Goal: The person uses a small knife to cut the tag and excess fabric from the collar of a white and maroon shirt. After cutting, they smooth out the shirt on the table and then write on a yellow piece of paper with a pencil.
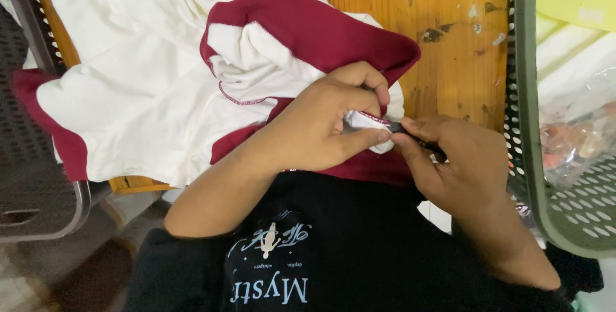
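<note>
Garment: a cream-white and maroon knitted cloth garment (pixel 147 87) lies crumpled across the worn wooden tabletop (pixel 449 36), its maroon-trimmed edge drawn toward the person's body.
Left hand: the left hand (pixel 321 129) rests on the garment; thumb and forefinger are pressed together, pinching a small fold of white cloth with a maroon stitched edge (pixel 366 121).
Right hand: the right hand (pixel 459 161) is curled closed around a slim dark tool (pixel 417 137), whose tip meets the pinched fold; the kind of tool cannot be told, as most of it is hidden in the fist.
Relation of hands: the two hands touch at the fold, just above the near edge of the tabletop.
Clothing: a black shirt with pale print (pixel 308 248) fills the lower part of the view.
Right surround: a grey-green perforated plastic crate (pixel 532 132) stands beside the tabletop, holding clear plastic bags (pixel 577 132).
Left surround: a dark perforated metal chair seat (pixel 25 158) lies at the left, partly under the garment.
</note>
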